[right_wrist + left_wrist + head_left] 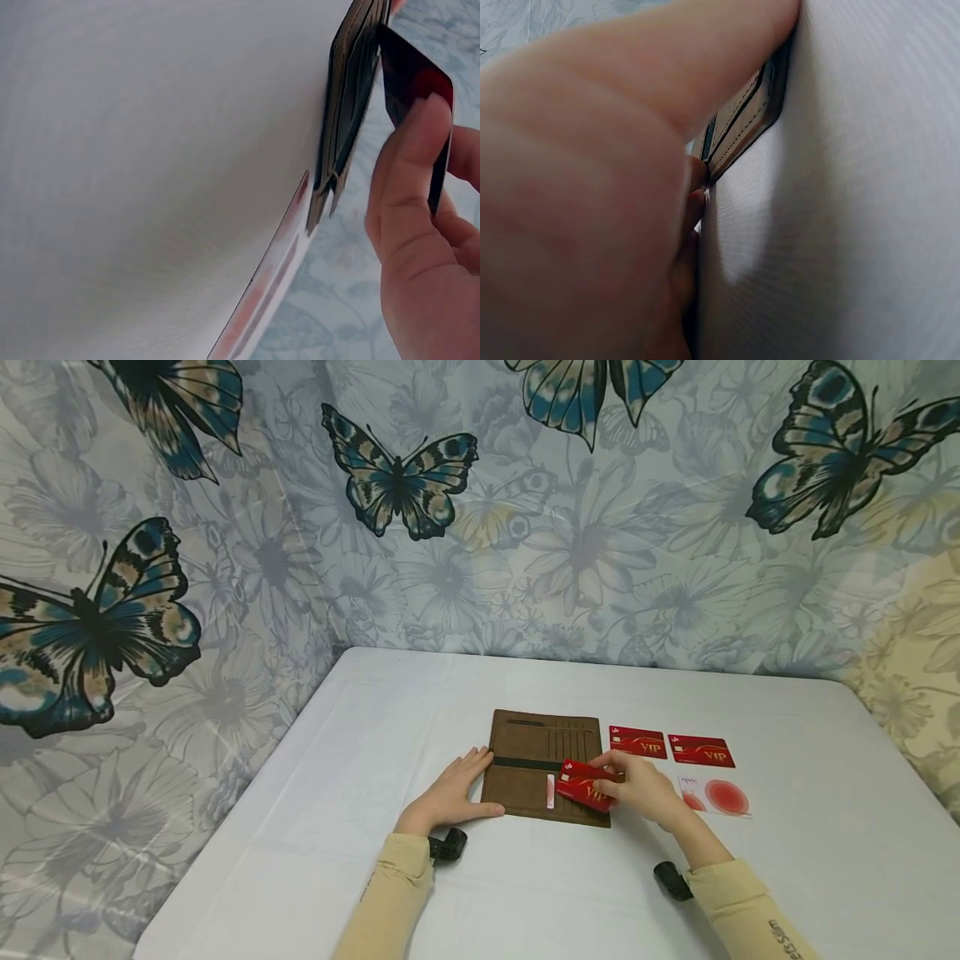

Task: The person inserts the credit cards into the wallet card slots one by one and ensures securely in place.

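A brown wallet lies spread flat on the white table, with a dark band across its middle. At its left edge my left hand rests with fingers extended, fingertips and thumb touching the border. My right hand pinches a red VIP card between thumb and fingers, tilted over the wallet's lower right slots. In the right wrist view the held card stands near the wallet's edge. A narrow pale-and-red strip shows in the wallet's lower half. The left wrist view shows mostly palm and the wallet's corner.
Right of the wallet lie two red VIP cards side by side, the other red card farther right. Below them is a pale card with red circles. A butterfly-patterned cloth hangs behind the white table.
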{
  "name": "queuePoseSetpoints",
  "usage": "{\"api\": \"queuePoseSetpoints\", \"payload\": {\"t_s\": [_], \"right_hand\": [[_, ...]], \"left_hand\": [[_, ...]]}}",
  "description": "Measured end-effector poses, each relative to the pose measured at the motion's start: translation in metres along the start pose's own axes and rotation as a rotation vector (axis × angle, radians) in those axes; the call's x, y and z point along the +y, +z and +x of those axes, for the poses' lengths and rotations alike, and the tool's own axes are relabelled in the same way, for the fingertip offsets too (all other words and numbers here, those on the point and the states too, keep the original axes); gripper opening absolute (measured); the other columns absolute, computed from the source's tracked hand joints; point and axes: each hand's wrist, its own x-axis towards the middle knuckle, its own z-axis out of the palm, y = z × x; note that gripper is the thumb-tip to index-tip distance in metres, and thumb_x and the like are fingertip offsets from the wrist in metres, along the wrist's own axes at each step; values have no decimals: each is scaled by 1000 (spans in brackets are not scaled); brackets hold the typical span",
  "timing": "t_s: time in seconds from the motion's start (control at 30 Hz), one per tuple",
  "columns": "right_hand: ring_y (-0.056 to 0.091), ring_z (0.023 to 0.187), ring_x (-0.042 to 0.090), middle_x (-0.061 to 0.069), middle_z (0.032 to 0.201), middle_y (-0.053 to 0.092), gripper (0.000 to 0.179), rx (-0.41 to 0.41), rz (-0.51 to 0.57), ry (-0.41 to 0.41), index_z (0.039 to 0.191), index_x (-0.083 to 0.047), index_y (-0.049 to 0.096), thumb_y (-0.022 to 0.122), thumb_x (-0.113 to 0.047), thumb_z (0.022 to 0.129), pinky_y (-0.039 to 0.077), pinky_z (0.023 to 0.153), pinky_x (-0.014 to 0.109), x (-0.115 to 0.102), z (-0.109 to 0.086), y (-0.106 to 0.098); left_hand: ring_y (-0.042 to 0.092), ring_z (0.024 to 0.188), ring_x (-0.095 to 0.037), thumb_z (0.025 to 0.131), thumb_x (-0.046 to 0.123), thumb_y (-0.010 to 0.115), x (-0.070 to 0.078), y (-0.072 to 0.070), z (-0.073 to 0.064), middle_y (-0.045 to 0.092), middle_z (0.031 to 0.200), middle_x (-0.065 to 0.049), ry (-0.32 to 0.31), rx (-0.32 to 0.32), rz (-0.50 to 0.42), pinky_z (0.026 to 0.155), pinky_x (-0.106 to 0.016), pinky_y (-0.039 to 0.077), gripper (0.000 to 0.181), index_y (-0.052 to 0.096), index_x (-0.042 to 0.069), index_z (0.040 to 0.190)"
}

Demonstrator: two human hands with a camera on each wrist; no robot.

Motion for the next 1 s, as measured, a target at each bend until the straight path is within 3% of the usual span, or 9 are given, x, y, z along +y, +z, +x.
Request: {"api": "queuePoseSetpoints", "payload": {"t_s": [0.3, 0.57, 0.8, 1.0], "right_hand": [[50, 90, 25, 9, 97, 56, 30, -155, 31, -2, 112, -6, 61, 68, -14, 84, 51, 71, 35, 7, -2, 2], [50, 90, 26, 12, 103, 58, 30, -148, 11, -6, 113, -6, 61, 67, -12, 84, 52, 67, 34, 4, -2, 3], [49, 99, 28, 15, 113, 58, 30, -144, -49, -20, 115, -6, 61, 65, -11, 86, 50, 81, 46, 1, 1, 6], [49, 101, 31, 17, 115, 57, 30, -146, -86, -8, 115, -7, 62, 65, -10, 85, 49, 82, 49, -4, 4, 7]], "left_hand": [[9, 139, -20, 80, 54, 64, -1, 0, -1, 16, 153, -9, 2, 4, -7, 112, -37, 8, 92, 24, 6, 147], [8, 139, -20, 80, 54, 64, 1, -1, -1, 16, 153, -8, -2, -3, -12, 112, -37, 7, 91, 24, 7, 147], [8, 139, -20, 81, 52, 65, 1, -1, -1, 16, 152, -9, 1, 0, -9, 112, -37, 7, 90, 24, 6, 147], [8, 139, -19, 80, 53, 65, 1, -1, -1, 16, 152, -8, -3, -3, -8, 112, -37, 7, 91, 24, 7, 147]]}}
